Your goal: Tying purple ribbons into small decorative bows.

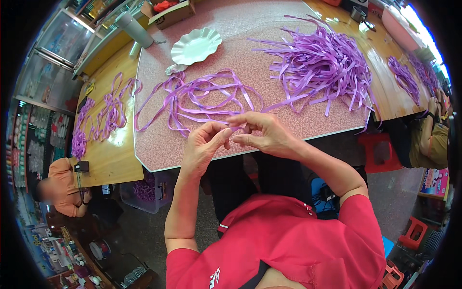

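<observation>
At the near edge of the pink speckled table (250,72), my left hand (206,140) and my right hand (267,135) meet with their fingertips pinched. Between them shows a short bit of purple ribbon (237,129); its ends are hidden by my fingers. Just beyond my hands lie loosely looped purple ribbons (204,98). A large heap of cut purple ribbons (320,67) spreads over the far right of the table, with some strands trailing toward my right hand.
A white scalloped plate (196,46) and a grey bottle (134,29) stand at the back left. More ribbons (113,111) lie on the left wooden table. Two people sit at the sides. A red stool (379,153) and a clear plastic bin (149,195) are on the floor.
</observation>
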{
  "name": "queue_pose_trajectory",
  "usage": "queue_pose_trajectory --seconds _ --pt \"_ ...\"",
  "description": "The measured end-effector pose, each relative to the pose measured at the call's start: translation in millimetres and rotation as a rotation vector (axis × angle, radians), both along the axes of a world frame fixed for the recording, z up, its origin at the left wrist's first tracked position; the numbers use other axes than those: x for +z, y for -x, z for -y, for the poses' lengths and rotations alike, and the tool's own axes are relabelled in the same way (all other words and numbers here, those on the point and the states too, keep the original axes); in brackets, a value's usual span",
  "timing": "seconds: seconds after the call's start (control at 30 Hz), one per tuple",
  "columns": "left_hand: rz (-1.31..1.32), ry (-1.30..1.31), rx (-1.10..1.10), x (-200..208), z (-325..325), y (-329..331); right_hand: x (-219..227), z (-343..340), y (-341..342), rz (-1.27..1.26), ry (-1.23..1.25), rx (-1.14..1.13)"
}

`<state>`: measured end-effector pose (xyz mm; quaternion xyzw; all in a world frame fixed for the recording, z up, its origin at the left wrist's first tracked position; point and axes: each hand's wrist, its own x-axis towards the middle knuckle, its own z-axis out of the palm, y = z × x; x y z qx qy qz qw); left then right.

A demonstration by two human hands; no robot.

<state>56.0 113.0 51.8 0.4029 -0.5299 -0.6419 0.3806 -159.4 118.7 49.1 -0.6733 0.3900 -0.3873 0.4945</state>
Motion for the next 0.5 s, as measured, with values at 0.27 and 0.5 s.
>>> queue_pose_trajectory --seconds 0.27,0.5 --pt "0.010 -0.045 -0.014 -1.5 -2.9 -2.6 -6.6 -7.4 -7.0 -0.007 0.226 -0.121" --pt "-0.013 -0.069 -0.034 -0.8 -3.5 -3.3 -15.8 -4.0 -6.3 -0.022 0.501 -0.182"
